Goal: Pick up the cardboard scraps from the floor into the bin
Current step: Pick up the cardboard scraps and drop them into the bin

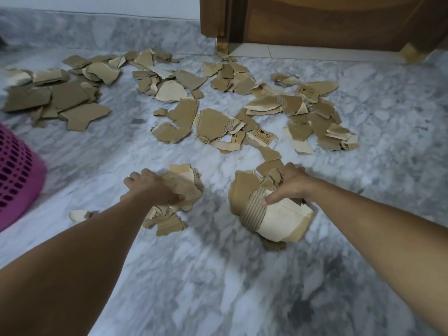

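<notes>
Marble floor (218, 275) strewn with cardboard scraps (213, 124); both hands' fingers (271, 198) curl around scrap bundles.

Bare marble floor (101, 151) lies open between the pink bin (17, 175) and the nearest cardboard scraps (213, 127). Beyond the bin, scrap heaps crowd the floor up to the wooden door (339, 20).

We stretch both arms out and down — our left hand (148, 187) and right hand (289, 187) have fingers (271, 198) curled tight.
</notes>
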`<state>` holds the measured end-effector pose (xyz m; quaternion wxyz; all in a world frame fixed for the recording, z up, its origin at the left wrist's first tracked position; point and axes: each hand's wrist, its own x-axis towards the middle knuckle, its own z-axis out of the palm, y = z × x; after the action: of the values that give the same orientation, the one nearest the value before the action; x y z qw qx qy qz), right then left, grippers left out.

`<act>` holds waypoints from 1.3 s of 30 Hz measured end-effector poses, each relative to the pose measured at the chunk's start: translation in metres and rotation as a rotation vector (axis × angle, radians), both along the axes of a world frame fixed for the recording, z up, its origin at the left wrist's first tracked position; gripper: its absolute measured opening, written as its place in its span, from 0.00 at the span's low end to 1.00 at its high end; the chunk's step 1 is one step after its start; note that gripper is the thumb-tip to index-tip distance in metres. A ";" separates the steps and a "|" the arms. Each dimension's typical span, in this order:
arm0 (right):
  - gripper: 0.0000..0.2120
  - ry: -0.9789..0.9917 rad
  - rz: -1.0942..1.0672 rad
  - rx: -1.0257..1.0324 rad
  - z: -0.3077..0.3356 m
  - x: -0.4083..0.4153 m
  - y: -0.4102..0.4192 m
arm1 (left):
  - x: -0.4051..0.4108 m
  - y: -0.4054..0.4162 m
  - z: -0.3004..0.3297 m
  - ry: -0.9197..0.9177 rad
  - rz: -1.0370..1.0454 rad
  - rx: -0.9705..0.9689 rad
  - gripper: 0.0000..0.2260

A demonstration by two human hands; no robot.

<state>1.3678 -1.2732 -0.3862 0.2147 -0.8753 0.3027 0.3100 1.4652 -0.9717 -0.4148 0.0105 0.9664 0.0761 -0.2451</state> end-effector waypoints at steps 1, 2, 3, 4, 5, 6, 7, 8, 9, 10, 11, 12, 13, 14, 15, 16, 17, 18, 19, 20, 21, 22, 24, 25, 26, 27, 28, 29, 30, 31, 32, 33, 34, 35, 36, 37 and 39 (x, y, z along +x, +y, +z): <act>0.67 0.008 -0.011 0.027 0.004 0.000 0.002 | 0.000 -0.001 0.002 -0.002 -0.007 -0.007 0.50; 0.68 0.020 -0.033 0.057 0.008 0.001 0.003 | -0.001 -0.003 0.004 -0.003 -0.009 -0.020 0.49; 0.68 0.022 -0.056 0.100 0.011 0.002 0.004 | -0.003 -0.004 0.007 -0.001 -0.017 -0.029 0.47; 0.66 0.022 -0.108 0.151 0.014 0.003 0.005 | -0.005 -0.005 0.010 0.006 -0.034 -0.025 0.46; 0.63 0.021 -0.167 0.204 0.017 0.004 0.006 | -0.007 -0.005 0.013 0.013 -0.054 -0.018 0.45; 0.60 0.022 -0.224 0.239 0.019 0.004 0.006 | -0.010 -0.005 0.016 0.026 -0.067 -0.017 0.45; 0.55 0.015 -0.257 0.246 0.022 0.003 0.006 | -0.011 -0.004 0.020 0.038 -0.076 -0.020 0.44; 0.48 0.019 -0.276 0.247 0.024 0.000 0.006 | -0.011 -0.001 0.022 0.052 -0.076 -0.029 0.44; 0.39 0.026 -0.271 0.231 0.023 -0.002 0.007 | -0.010 0.002 0.023 0.064 -0.072 -0.041 0.45; 0.29 0.051 -0.254 0.202 0.024 -0.005 0.010 | -0.009 0.006 0.023 0.071 -0.063 -0.051 0.46; 0.23 0.089 -0.234 0.176 0.024 -0.007 0.013 | -0.009 0.008 0.022 0.073 -0.057 -0.065 0.46; 0.26 0.099 -0.231 0.165 0.025 -0.008 0.016 | -0.010 0.010 0.019 0.072 -0.054 -0.075 0.47; 0.36 0.100 -0.225 0.176 0.024 -0.009 0.019 | -0.013 0.011 0.016 0.069 -0.052 -0.077 0.48; 0.46 0.121 -0.229 0.201 0.023 -0.010 0.023 | -0.017 0.011 0.011 0.065 -0.041 -0.084 0.48; 0.50 0.127 -0.208 0.200 0.023 -0.011 0.026 | -0.020 0.011 0.006 0.056 -0.011 -0.115 0.48; 0.47 0.113 -0.178 0.177 0.024 -0.011 0.030 | -0.023 0.012 0.002 0.055 0.045 -0.169 0.46; 0.43 0.099 -0.153 0.147 0.026 -0.013 0.032 | -0.025 0.012 0.000 0.060 0.107 -0.237 0.43; 0.39 0.102 -0.152 0.124 0.028 -0.014 0.036 | -0.028 0.013 -0.001 0.064 0.156 -0.301 0.41; 0.36 0.103 -0.165 0.115 0.028 -0.016 0.039 | -0.030 0.013 -0.002 0.066 0.184 -0.352 0.39; 0.35 0.093 -0.175 0.113 0.026 -0.018 0.041 | -0.033 0.013 -0.002 0.063 0.194 -0.390 0.37; 0.35 0.084 -0.179 0.119 0.025 -0.020 0.045 | -0.035 0.013 -0.002 0.054 0.193 -0.412 0.35; 0.37 0.064 -0.186 0.141 0.022 -0.021 0.050 | -0.037 0.012 -0.002 0.044 0.193 -0.424 0.34; 0.41 0.023 -0.230 0.202 0.014 -0.021 0.058 | -0.040 0.011 -0.002 0.033 0.178 -0.422 0.31; 0.41 0.003 -0.248 0.235 0.012 -0.020 0.062 | -0.040 0.010 -0.003 0.037 0.171 -0.428 0.30; 0.38 -0.017 -0.245 0.265 0.012 -0.020 0.066 | -0.041 0.009 -0.003 0.044 0.179 -0.447 0.28; 0.37 -0.031 -0.236 0.299 0.015 -0.020 0.071 | -0.042 0.008 -0.001 0.054 0.194 -0.470 0.26; 0.37 -0.033 -0.234 0.329 0.016 -0.018 0.075 | -0.043 0.007 0.000 0.062 0.208 -0.493 0.23; 0.38 -0.040 -0.241 0.355 0.018 -0.018 0.078 | -0.045 0.007 0.001 0.068 0.216 -0.513 0.22; 0.38 -0.026 -0.243 0.383 0.019 -0.019 0.081 | -0.045 0.007 0.001 0.078 0.215 -0.531 0.21; 0.38 -0.018 -0.249 0.398 0.019 -0.019 0.082 | -0.046 0.008 0.003 0.085 0.214 -0.551 0.20; 0.36 -0.014 -0.255 0.405 0.020 -0.018 0.084 | -0.047 0.011 0.006 0.084 0.217 -0.574 0.19; 0.33 -0.004 -0.261 0.408 0.022 -0.017 0.085 | -0.047 0.014 0.010 0.080 0.220 -0.595 0.18; 0.30 0.012 -0.272 0.422 0.025 -0.015 0.085 | -0.046 0.018 0.016 0.071 0.220 -0.613 0.18; 0.27 0.007 -0.273 0.442 0.033 -0.013 0.088 | -0.044 0.024 0.026 0.064 0.217 -0.637 0.18; 0.23 -0.012 -0.274 0.467 0.042 -0.010 0.090 | -0.041 0.029 0.035 0.059 0.212 -0.661 0.17; 0.21 -0.038 -0.274 0.504 0.053 -0.007 0.093 | -0.038 0.035 0.046 0.055 0.212 -0.682 0.17; 0.20 -0.067 -0.261 0.546 0.079 0.003 0.102 | -0.032 0.050 0.075 0.043 0.231 -0.708 0.17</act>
<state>1.3712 -1.1709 -0.3071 0.4900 -0.7486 0.3109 0.3206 1.4333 -0.9214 -0.3398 0.3702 0.8826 0.0953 -0.2737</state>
